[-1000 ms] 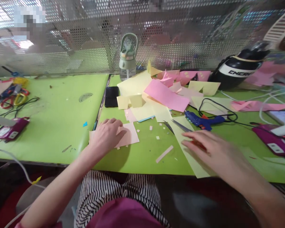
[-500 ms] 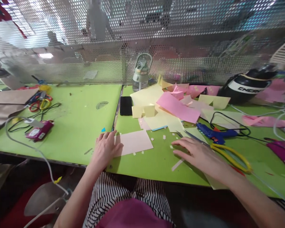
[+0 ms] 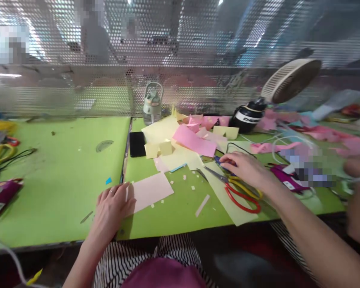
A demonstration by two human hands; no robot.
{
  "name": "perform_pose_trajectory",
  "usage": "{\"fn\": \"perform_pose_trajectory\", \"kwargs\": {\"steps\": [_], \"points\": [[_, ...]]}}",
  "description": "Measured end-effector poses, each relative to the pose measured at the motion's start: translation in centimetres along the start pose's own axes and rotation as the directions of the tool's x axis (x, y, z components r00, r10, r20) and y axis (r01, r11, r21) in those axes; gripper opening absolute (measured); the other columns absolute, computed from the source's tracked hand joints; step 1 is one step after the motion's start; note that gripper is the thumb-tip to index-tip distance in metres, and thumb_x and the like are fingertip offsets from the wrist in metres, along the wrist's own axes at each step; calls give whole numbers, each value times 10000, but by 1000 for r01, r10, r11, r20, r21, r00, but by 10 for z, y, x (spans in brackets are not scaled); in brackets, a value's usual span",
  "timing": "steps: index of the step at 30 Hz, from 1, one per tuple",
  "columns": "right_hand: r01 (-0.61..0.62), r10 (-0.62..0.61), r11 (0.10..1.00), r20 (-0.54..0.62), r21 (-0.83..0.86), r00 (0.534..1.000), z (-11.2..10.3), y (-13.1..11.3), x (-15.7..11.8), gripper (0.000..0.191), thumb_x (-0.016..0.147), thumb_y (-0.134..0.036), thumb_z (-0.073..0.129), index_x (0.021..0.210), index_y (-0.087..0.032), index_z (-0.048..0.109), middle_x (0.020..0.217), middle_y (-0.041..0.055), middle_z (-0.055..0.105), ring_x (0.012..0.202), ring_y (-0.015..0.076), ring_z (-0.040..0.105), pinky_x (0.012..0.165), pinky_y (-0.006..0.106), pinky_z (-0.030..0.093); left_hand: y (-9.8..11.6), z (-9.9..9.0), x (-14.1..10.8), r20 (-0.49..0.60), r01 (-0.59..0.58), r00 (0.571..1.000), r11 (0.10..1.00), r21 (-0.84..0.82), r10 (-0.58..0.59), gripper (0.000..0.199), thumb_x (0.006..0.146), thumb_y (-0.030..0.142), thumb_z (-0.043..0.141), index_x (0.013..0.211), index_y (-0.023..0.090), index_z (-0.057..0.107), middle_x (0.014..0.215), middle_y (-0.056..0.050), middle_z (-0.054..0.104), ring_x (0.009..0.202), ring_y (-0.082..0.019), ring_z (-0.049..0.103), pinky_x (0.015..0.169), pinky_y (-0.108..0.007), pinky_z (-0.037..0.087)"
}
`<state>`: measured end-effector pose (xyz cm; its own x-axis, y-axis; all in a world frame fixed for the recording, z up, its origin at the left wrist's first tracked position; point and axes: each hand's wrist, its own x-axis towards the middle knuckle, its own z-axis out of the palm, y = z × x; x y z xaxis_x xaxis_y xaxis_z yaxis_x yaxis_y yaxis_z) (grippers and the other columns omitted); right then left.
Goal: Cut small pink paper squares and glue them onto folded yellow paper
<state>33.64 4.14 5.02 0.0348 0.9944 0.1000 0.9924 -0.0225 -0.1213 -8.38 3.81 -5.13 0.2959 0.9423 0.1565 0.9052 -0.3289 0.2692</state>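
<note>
A pale pink rectangle of paper [image 3: 153, 193] lies near the table's front. My left hand [image 3: 115, 202] rests on its left end, fingers laid flat and a ring on one. Over to the right, my right hand [image 3: 241, 166] has its fingers curled over a blue glue gun [image 3: 218, 160], mostly hidden beneath them. Just in front of that hand are red-handled scissors [image 3: 243, 202] and yellow-handled scissors [image 3: 247, 189], overlapping on a pale yellow sheet [image 3: 228, 208]. A narrow pink strip [image 3: 202, 205] and several tiny paper scraps lie between my hands.
A pile of yellow and pink papers [image 3: 195, 140] spreads behind, beside a black phone [image 3: 137, 144] and a clear bottle [image 3: 152, 108]. Further right are a black bottle [image 3: 247, 118], a fan [image 3: 291, 80], a purple device [image 3: 288, 178], cables and another person's arm [image 3: 358, 200]. A perforated screen [image 3: 180, 92] stands behind.
The view has turned right. My right hand has moved from the scissors' blades to the glue gun, uncovering the red-handled scissors. My left hand stays on the pink paper.
</note>
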Motion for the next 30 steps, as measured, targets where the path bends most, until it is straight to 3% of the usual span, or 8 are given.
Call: {"fn": "perform_pose_trajectory", "kwargs": {"steps": [5, 10, 13, 16, 22, 26, 30], "points": [[-104, 102, 990, -19, -92, 995, 2, 33, -12, 164, 789, -244, 494, 791, -225, 657, 889, 94, 719, 861, 281, 657, 769, 398, 491, -5, 9, -2, -58, -92, 994, 996, 11, 92, 365, 979, 362, 385, 1270, 213, 547, 1324, -97, 606, 1199, -313, 527, 973, -478, 398], [-99, 100, 992, -1, -81, 995, 10, 45, -14, 198, 740, -320, 587, 903, -225, 647, 966, 104, 721, 925, 300, 649, 805, 416, 502, 11, -1, 0, -148, -105, 983, 994, 30, 108, 359, 976, 339, 399, 1255, 190, 567, 1323, -115, 607, 1250, -314, 507, 1052, -490, 351], [-38, 37, 999, -27, -30, 999, 17, 26, -9, 275, 805, -376, 521, 985, -203, 636, 1059, 138, 690, 1019, 323, 611, 895, 471, 462, 28, -16, 6, -113, -143, 983, 990, 14, 144, 324, 964, 315, 445, 1228, 198, 592, 1291, -104, 632, 1217, -300, 537, 1042, -471, 373], [51, -50, 997, -23, 53, 998, 26, -6, -1, 300, 858, -399, 460, 979, -196, 644, 1051, 135, 679, 988, 308, 611, 873, 465, 459, 46, -35, 22, -39, -125, 991, 992, 27, 126, 267, 961, 286, 462, 1148, 209, 635, 1219, -84, 672, 1111, -284, 596, 971, -448, 432], [178, -203, 960, 97, 217, 974, 42, -55, 16, 199, 850, -345, 520, 821, -215, 668, 890, 69, 698, 780, 214, 638, 713, 352, 482, 59, -65, 98, 10, 26, 1000, 998, 48, -26, 290, 963, 260, 421, 1138, 187, 642, 1135, -93, 690, 1014, -260, 636, 863, -382, 490], [190, -230, 946, 133, 264, 964, 52, -64, 16, 187, 868, -305, 522, 891, -210, 682, 941, 77, 691, 851, 225, 634, 763, 366, 480, 55, -57, 147, 41, 1, 999, 999, 37, -2, 340, 942, 187, 410, 1209, 159, 620, 1187, -122, 657, 1061, -257, 620, 894, -357, 477], [174, -227, 938, 152, 301, 962, 63, -70, 11, 211, 884, -315, 523, 960, -198, 681, 990, 98, 678, 919, 242, 623, 809, 385, 476, 56, -42, 158, 79, -37, 996, 999, 23, 35, 344, 926, 171, 422, 1186, 122, 641, 1189, -152, 644, 1069, -264, 613, 928, -361, 463]]}}
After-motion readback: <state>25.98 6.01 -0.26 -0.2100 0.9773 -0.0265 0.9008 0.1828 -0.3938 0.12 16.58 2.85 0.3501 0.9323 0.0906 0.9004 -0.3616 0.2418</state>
